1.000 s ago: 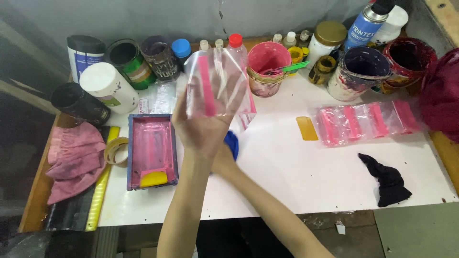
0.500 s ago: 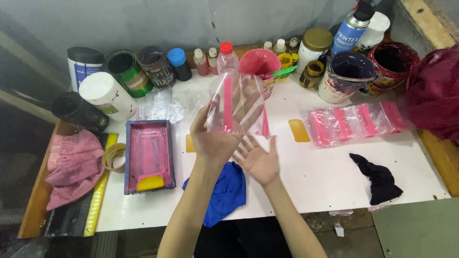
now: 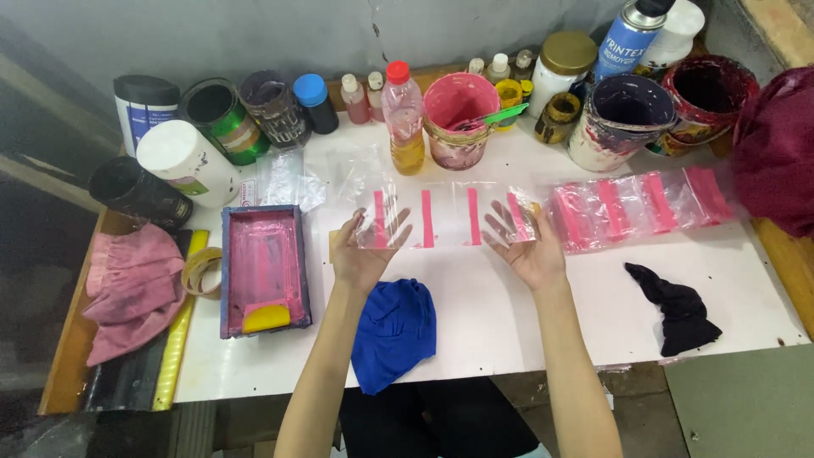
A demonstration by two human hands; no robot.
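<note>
Head view: left hand [image 3: 363,254] and right hand [image 3: 527,248], palms open, probably supporting clear pink-striped sheet [image 3: 447,217] above worktop [image 3: 509,314].

Both forearms reach forward, the left hand [image 3: 363,254] and right hand [image 3: 530,248] raised side by side, palms up, fingers spread.
</note>
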